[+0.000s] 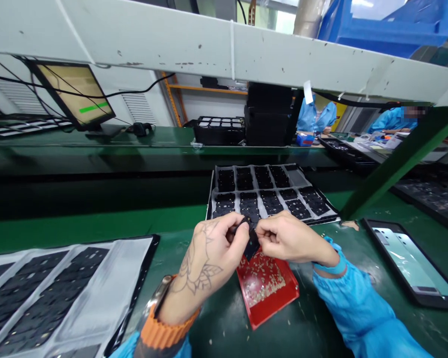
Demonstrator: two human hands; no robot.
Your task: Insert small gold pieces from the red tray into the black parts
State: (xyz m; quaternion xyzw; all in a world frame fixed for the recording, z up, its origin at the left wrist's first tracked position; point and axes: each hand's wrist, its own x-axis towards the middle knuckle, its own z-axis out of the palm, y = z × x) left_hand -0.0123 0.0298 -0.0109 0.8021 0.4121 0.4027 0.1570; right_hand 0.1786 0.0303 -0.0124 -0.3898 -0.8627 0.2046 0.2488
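Pinched in my left hand (218, 246) is a small flat black part (251, 244), tilted above a red tray. My right hand (289, 236) is closed at the part's right edge, thumb and forefinger pressed together; whatever is between them is too small to make out. The red tray (267, 306) below holds many tiny pale gold pieces (263, 286). Behind my hands lies a compartmented tray (256, 184) of similar black parts, with one pocket at its back right bare.
A second tray (134, 268) of black parts lies at the left front. On the right are a black-framed device (414, 263) and a green post (399, 164). A shelf edge (209, 44) crosses above. Farther back are a monitor (74, 94), stacked black trays (267, 114) and people in blue (315, 114).
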